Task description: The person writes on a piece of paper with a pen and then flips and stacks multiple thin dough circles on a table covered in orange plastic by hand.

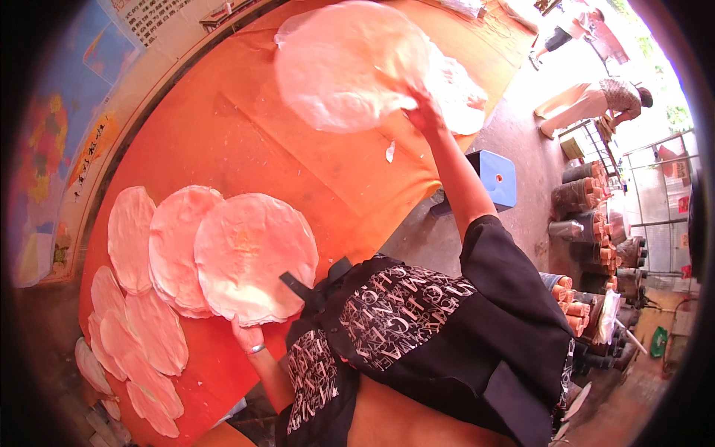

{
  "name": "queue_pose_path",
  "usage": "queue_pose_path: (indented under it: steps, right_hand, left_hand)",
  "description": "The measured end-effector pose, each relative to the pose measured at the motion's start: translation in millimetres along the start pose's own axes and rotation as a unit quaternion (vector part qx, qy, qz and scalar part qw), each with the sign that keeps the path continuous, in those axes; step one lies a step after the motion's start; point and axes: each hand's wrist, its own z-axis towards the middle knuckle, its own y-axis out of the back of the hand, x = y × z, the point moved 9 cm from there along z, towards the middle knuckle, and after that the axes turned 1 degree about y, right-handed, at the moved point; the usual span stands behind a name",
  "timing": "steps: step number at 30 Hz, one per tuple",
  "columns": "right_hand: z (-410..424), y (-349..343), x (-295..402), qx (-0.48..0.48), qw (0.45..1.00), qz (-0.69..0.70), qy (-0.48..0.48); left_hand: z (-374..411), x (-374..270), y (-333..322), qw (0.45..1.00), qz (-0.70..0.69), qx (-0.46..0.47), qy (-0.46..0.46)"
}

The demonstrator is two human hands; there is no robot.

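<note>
My right hand (427,112) grips the edge of a thin, round, pale sheet (346,67), perhaps dough or flatbread, which is spread out above the orange-covered table (279,151). Under and beside it lies a crumpled white pile of similar sheets (461,95). At the near edge my left hand (247,334) touches the rim of a round stack (254,257); its fingers are partly hidden below the stack, so its hold is unclear. Two more round stacks (181,246) (131,240) overlap or stand beside that one. A small white scrap (390,151) rests on the cover.
Further pale rounds (156,329) lie at the lower left, some at the table's edge. A blue plastic stool (497,179) stands beside the table at the right. Bundled cylindrical things (581,195) line the floor farther right. Two people (592,103) (575,28) are in the background.
</note>
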Motion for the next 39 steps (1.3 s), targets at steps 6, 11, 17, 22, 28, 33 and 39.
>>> queue_pose_path:
  steps: [6,11,17,22,28,33,39]
  right_hand:
    - [-60,134,-73,-0.271,0.939,-0.210,-0.039]
    - [-141,-50,-71,-0.044,0.729,-0.625,0.276]
    - [-305,-249,-210,0.512,0.777,-0.316,-0.186]
    - [-374,-309,-250,0.588,0.735,-0.289,-0.174]
    - [-372,-309,-270,0.607,0.726,-0.117,-0.302]
    - [-378,-317,-254,0.645,0.712,-0.206,-0.185]
    - [-369,-301,-308,0.593,0.751,-0.264,-0.122]
  left_hand:
    - [-8,-5,-37,0.997,-0.002,0.068,-0.029]
    - [-6,-4,-62,0.988,0.022,0.151,-0.018]
    - [16,0,-89,0.994,0.017,0.098,-0.048]
    - [18,6,-90,0.990,-0.045,0.134,0.001]
    - [7,-1,-95,0.997,-0.025,0.058,-0.049]
    - [10,-4,-80,0.998,0.033,0.029,-0.048]
    - [17,-5,-88,0.994,0.089,0.029,-0.055]
